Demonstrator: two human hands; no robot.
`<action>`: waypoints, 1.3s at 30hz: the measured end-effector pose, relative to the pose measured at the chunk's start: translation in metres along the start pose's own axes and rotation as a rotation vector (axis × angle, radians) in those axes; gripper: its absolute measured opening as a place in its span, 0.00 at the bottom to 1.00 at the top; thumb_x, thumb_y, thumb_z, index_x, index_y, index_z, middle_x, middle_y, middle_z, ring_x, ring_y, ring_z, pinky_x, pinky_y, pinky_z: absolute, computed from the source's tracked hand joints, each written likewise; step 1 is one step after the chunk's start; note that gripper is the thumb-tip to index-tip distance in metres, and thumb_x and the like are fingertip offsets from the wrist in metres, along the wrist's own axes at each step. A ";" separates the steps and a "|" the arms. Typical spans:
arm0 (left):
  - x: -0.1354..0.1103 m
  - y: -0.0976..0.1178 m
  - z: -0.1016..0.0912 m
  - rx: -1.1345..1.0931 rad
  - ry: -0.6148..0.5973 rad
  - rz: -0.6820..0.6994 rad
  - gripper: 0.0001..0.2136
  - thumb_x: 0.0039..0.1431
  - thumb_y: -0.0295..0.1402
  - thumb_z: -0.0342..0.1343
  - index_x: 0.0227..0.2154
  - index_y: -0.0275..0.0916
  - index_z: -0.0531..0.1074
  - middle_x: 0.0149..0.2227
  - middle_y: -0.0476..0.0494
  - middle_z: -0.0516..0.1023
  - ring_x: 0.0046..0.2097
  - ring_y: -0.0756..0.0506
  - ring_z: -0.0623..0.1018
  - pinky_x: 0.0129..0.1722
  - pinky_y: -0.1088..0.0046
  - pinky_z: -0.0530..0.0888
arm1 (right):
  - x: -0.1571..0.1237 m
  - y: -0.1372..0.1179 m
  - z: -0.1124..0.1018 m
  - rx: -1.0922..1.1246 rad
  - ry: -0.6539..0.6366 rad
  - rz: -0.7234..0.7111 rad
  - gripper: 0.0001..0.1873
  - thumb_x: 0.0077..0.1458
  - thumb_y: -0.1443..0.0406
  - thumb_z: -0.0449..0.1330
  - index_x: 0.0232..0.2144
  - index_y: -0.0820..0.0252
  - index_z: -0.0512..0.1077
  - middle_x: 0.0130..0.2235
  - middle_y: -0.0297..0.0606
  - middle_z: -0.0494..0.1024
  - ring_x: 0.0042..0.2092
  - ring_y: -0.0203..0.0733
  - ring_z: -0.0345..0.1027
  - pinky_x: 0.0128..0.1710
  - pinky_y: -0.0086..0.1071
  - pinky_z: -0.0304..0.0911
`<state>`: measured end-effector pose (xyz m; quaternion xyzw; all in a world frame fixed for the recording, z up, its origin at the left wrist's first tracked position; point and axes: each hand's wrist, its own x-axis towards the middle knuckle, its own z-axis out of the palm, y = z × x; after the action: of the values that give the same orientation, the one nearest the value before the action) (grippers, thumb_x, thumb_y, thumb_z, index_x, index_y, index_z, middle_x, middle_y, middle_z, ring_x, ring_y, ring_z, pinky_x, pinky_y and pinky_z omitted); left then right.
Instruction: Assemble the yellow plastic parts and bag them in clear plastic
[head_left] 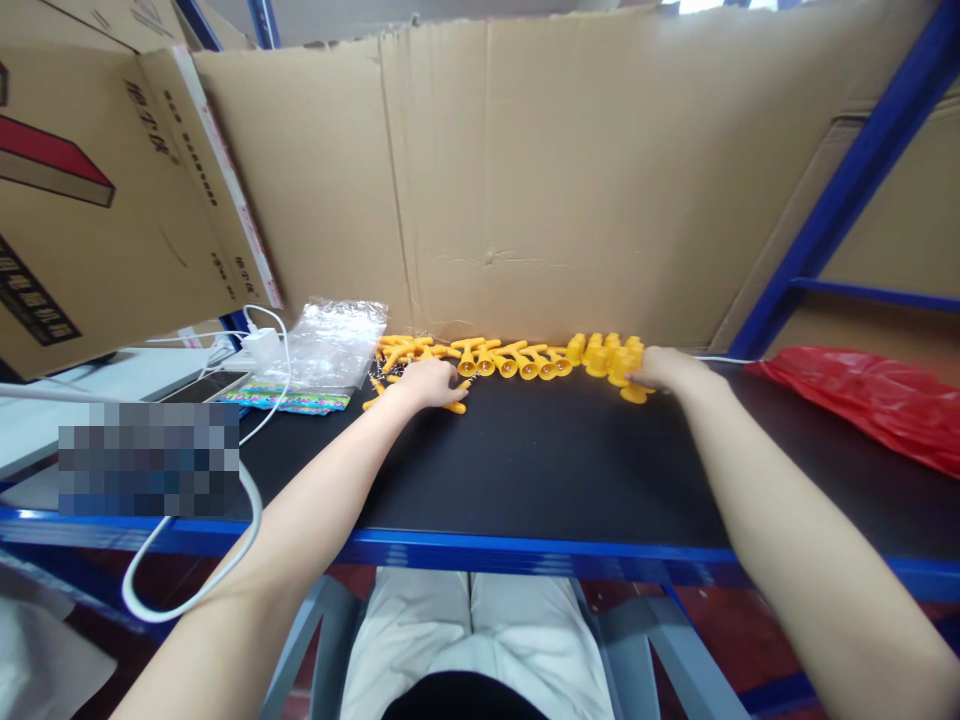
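Note:
My left hand (432,382) reaches to the back of the black tabletop, fingers curled down over a loose heap of thin yellow plastic sticks (401,350), some with small chains. What its fingertips hold is hidden. To its right lies a row of yellow horn-shaped pieces (508,367), their flared mouths facing me. Farther right, several yellow bell-shaped pieces (598,358) stand close together. My right hand (660,368) is at their right edge, its fingers closed on a tilted yellow bell-shaped piece (636,393) at the front of the group.
A tall cardboard sheet (585,180) walls off the back. Clear plastic bags (330,340) lie left on colourful packets (300,398), near a white cable (259,490) that loops over the table edge. A red plastic bag (862,400) lies right, beside a blue post (840,190).

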<state>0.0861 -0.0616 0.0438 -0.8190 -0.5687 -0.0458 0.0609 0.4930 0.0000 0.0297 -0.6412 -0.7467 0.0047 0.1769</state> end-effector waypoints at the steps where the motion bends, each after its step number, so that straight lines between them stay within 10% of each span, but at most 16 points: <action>1: 0.000 0.000 0.000 0.004 -0.006 -0.011 0.20 0.51 0.51 0.48 0.36 0.41 0.76 0.34 0.42 0.78 0.38 0.41 0.76 0.37 0.69 0.69 | -0.001 -0.006 0.003 -0.084 -0.122 0.121 0.13 0.41 0.60 0.64 0.17 0.57 0.64 0.16 0.40 0.66 0.25 0.49 0.69 0.26 0.41 0.64; 6: 0.000 -0.004 0.000 -0.014 -0.014 -0.048 0.18 0.49 0.49 0.51 0.33 0.41 0.76 0.36 0.41 0.77 0.41 0.39 0.76 0.40 0.67 0.69 | -0.015 -0.062 0.009 -0.019 -0.315 0.072 0.16 0.41 0.56 0.66 0.22 0.60 0.66 0.20 0.38 0.71 0.23 0.43 0.68 0.26 0.38 0.63; 12: -0.001 -0.002 -0.005 -0.042 -0.127 -0.041 0.13 0.48 0.38 0.52 0.36 0.43 0.76 0.37 0.43 0.78 0.39 0.41 0.76 0.37 0.69 0.69 | -0.030 -0.112 0.014 0.068 -0.103 -0.176 0.11 0.43 0.63 0.65 0.26 0.59 0.65 0.27 0.37 0.72 0.29 0.44 0.68 0.29 0.36 0.62; 30: 0.010 -0.006 0.012 -0.258 0.074 0.163 0.14 0.51 0.35 0.51 0.39 0.38 0.75 0.31 0.45 0.77 0.34 0.46 0.75 0.35 0.74 0.68 | -0.040 -0.143 0.030 0.038 0.084 -0.587 0.16 0.52 0.65 0.58 0.45 0.61 0.72 0.43 0.46 0.74 0.45 0.48 0.68 0.46 0.41 0.62; 39: 0.001 0.008 0.011 -0.263 0.202 0.220 0.16 0.57 0.35 0.47 0.49 0.40 0.63 0.46 0.39 0.71 0.43 0.44 0.74 0.45 0.66 0.69 | -0.045 -0.156 0.031 0.235 0.209 -0.582 0.16 0.53 0.64 0.57 0.45 0.61 0.72 0.43 0.46 0.74 0.44 0.48 0.68 0.47 0.44 0.63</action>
<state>0.0936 -0.0615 0.0326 -0.8683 -0.4559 -0.1946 0.0147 0.3404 -0.0639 0.0257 -0.3734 -0.8707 -0.0258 0.3191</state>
